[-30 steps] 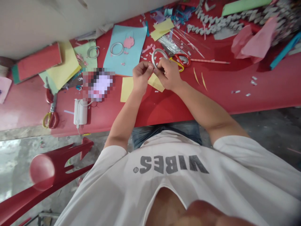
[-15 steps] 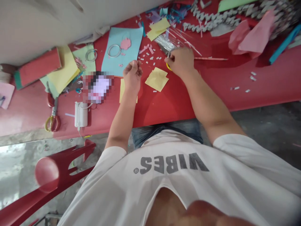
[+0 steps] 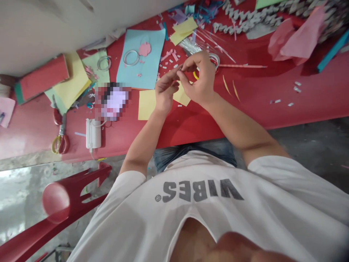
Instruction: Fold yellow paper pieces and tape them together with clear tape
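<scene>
My left hand and my right hand meet over the red table, fingertips touching. Thumb and forefinger of the right are pinched near the left fingertips; anything between them is too small to make out. The left fingers are curled together. Under the hands lie yellow paper squares. Partly behind my right hand sits a roll of tape, with a yellow ring-shaped piece beside it. Two thin curved yellow strips lie to the right of that hand.
A blue sheet carries a silver tape roll and pink paper flower. Scissors, a white power bank and a blurred phone are at left. A pencil and crumpled pink paper lie right.
My right hand has moved left from the tape roll, uncovering it, and my left hand has moved right; their fingertips now meet. The thin yellow strips to the right are now visible.
</scene>
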`<action>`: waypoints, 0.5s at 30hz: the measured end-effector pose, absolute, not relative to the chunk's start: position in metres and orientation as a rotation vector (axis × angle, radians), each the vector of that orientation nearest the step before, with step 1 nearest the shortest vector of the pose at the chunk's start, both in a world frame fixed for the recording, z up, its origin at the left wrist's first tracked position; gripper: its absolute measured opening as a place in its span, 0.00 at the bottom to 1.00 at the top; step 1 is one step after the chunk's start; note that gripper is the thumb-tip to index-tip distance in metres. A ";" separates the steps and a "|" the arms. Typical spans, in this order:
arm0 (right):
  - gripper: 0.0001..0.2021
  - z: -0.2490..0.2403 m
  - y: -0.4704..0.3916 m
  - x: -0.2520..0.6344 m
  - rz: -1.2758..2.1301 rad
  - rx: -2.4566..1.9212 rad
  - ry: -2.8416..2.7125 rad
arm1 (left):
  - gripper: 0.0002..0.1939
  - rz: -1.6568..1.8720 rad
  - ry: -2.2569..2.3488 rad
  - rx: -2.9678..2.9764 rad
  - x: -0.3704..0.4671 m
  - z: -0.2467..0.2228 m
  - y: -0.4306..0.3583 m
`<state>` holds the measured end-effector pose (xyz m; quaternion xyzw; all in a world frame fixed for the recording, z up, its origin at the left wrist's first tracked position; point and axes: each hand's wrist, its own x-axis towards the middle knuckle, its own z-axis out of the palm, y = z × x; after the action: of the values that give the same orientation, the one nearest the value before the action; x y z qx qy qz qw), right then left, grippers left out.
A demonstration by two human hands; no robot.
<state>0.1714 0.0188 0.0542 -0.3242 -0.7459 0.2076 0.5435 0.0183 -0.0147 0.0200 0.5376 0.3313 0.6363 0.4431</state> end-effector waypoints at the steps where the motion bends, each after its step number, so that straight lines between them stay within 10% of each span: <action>1: 0.21 0.052 0.019 0.171 0.484 -0.736 -1.752 | 0.13 1.586 0.855 1.343 0.020 0.021 -0.017; 15: 0.18 0.027 0.026 0.164 0.473 -0.531 -1.627 | 0.18 1.594 1.157 1.507 0.009 0.016 -0.021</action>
<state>0.1639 0.0264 0.0271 -0.2320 -0.7109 0.2067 0.6309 0.0091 -0.0210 0.0162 0.5747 0.4413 0.6078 0.3249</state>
